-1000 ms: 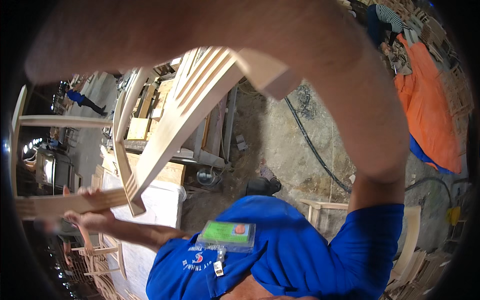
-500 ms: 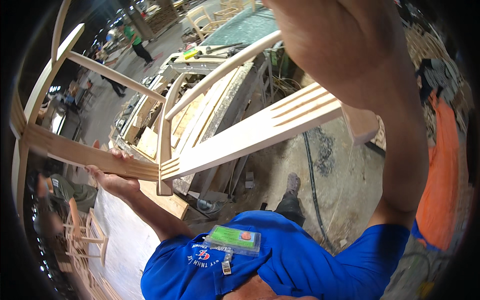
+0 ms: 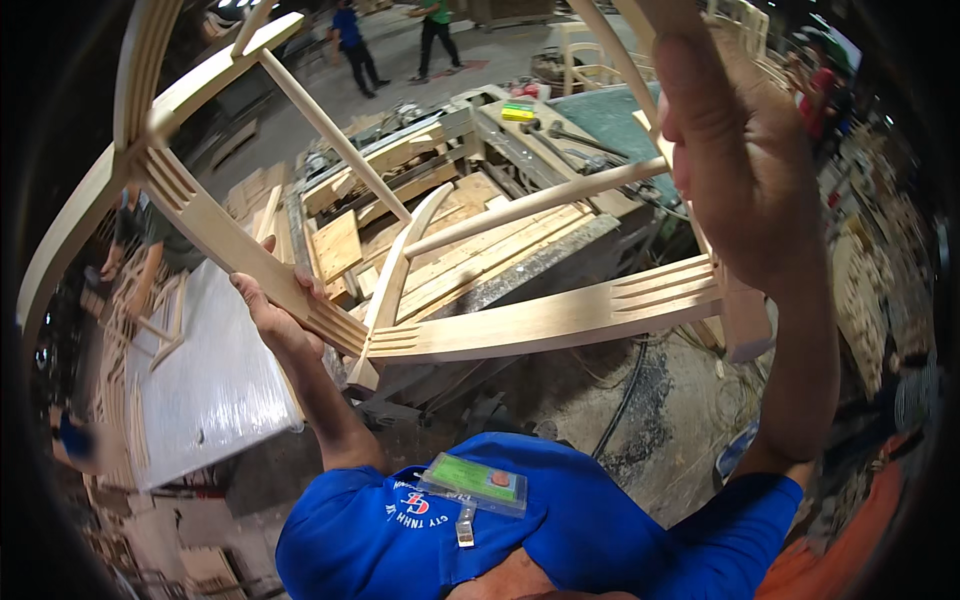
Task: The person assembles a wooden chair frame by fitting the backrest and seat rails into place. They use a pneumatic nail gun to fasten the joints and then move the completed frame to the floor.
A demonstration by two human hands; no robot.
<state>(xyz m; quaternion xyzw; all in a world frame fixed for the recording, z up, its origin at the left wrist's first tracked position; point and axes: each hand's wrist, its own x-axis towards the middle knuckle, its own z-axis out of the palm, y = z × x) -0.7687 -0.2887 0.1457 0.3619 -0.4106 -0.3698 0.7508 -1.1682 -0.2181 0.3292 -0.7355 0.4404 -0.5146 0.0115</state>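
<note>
The person holds an unfinished wooden chair frame (image 3: 540,320) up in the air in front of the chest, well above the workshop floor (image 3: 640,430). The left hand (image 3: 272,318) grips the frame's left rail from beneath, fingers wrapped around the pale wood just beside the corner joint where that rail meets the wide front rail. The right hand (image 3: 740,160) is raised high at the right of the view, closed around an upper member of the frame; its back faces the camera, so the fingertips are hidden. The front rail runs nearly level between the two hands, with finger-jointed ends showing at both corners. A curved back piece (image 3: 90,200) arcs up the left edge of the view, and thin round spindles (image 3: 335,135) cross the open middle of the frame. Seen through the frame, a cluttered work surface (image 3: 480,230) carries flat boards and offcuts. A white sheet-covered panel (image 3: 200,380) lies lower left. The person's blue shirt (image 3: 480,530) fills the bottom of the view, with a green-fronted badge (image 3: 475,482) clipped on it. Two other people (image 3: 395,35) walk in the far background, well apart from the frame.
</note>
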